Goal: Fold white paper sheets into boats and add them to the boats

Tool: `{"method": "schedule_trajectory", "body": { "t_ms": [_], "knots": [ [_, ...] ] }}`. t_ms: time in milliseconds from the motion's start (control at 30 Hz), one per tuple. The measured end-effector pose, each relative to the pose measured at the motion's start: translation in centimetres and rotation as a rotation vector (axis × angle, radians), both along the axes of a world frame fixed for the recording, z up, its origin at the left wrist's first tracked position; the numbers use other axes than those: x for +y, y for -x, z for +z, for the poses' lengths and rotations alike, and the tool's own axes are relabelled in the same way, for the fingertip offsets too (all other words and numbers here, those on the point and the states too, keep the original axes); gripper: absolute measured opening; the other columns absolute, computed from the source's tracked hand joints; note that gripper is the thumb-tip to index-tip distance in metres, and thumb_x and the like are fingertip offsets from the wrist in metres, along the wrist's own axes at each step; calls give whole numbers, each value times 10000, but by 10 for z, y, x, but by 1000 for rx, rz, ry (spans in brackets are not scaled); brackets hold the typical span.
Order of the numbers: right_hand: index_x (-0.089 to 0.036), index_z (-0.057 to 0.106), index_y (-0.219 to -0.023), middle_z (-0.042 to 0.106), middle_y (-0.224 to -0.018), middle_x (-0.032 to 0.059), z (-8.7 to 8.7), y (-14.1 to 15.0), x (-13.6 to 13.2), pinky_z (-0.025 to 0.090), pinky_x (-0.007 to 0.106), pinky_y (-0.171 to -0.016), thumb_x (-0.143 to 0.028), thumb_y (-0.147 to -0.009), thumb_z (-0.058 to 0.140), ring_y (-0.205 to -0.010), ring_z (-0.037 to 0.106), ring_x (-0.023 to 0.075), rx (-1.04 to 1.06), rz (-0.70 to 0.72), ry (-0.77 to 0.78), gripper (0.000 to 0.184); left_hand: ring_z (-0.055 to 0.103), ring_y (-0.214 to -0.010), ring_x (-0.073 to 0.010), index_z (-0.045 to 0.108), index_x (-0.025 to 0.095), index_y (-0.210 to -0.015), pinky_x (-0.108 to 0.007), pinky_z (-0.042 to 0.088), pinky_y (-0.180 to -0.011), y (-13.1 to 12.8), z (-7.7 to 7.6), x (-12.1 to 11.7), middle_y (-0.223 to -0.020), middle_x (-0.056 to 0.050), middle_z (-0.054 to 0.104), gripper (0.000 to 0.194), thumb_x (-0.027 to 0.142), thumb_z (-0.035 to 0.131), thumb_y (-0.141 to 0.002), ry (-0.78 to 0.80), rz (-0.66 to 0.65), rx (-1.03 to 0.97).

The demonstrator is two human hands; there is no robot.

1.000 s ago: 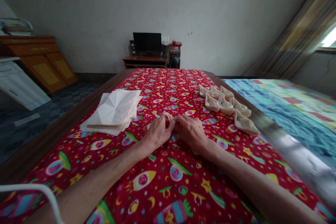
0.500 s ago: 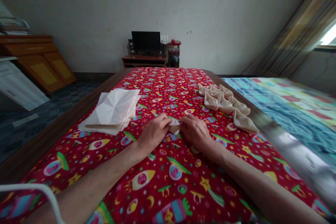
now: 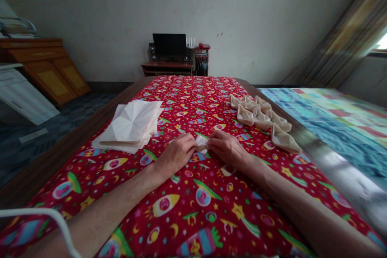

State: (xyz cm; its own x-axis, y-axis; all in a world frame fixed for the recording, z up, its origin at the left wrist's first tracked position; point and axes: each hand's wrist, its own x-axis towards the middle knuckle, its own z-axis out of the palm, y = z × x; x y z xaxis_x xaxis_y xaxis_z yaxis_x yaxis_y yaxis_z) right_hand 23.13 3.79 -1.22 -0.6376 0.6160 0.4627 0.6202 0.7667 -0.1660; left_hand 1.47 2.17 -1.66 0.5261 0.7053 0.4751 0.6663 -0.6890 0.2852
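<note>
A small piece of folded white paper (image 3: 201, 143) lies between my hands over the middle of the cloth. My left hand (image 3: 179, 149) pinches its left side, and my right hand (image 3: 226, 147) grips the right side. Most of the paper is hidden behind the fingers. To the left lies a stack of creased white paper sheets (image 3: 132, 123), the top one marked with folds spreading from its centre. On the right sit several folded boat-like paper pieces (image 3: 261, 117), cream in colour.
A red patterned cloth (image 3: 187, 193) covers the table, whose dark wooden edge (image 3: 326, 161) shows at the right. A white cable-like tube (image 3: 57, 219) curves in at the lower left. Beyond the table stand a monitor (image 3: 169, 45) and speakers; a bed (image 3: 329, 117) is at the right.
The folded paper has turned or changed shape slightly between my fingers, with both hands still at it. The whole view has shifted a little.
</note>
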Motion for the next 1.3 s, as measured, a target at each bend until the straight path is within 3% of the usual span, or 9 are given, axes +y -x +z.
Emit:
{"method": "schedule_trajectory", "body": {
  "t_ms": [100,233,467,833,1067,1300],
  "knots": [
    [-170,669,-825,596,-784,26,-1,4,2,388,212,-601,-242,-882,544,-673,536,113,155,-59,168,155,583,-762,-140,631,171,-782,-247,471,-712,-3,-1,4,-808,-20,607,86,130,576,-834,106,71,-136],
    [-167,681,-801,626,-759,24,0,8,3,398,226,-611,-256,-871,546,-656,555,123,204,-161,262,176,577,-737,-140,624,165,-743,-248,450,-690,-6,3,4,-789,-19,587,147,189,546,-865,146,145,-119],
    [-163,635,-784,609,-735,29,-3,13,0,389,243,-621,-270,-864,550,-666,540,136,169,-247,199,158,573,-742,-152,606,164,-737,-259,433,-677,-7,6,2,-791,-23,573,202,271,531,-892,122,261,9],
    [-184,517,-722,516,-765,42,3,14,-8,396,261,-657,-201,-879,492,-706,486,148,130,-172,78,161,569,-774,-161,575,181,-794,-263,388,-653,-9,8,1,-835,-14,588,198,339,524,-900,61,341,180],
    [-181,515,-696,508,-727,23,-2,15,5,361,247,-628,-333,-871,567,-674,461,136,98,-178,133,238,568,-736,-161,575,193,-761,-265,347,-601,-11,14,6,-792,-6,590,296,439,489,-901,104,352,198],
    [-160,583,-708,517,-698,7,5,13,11,309,231,-581,-291,-836,616,-639,455,118,-2,-253,265,186,577,-753,-155,580,205,-771,-252,361,-624,-2,15,9,-807,10,609,220,415,623,-822,189,346,159]
  ]
}}
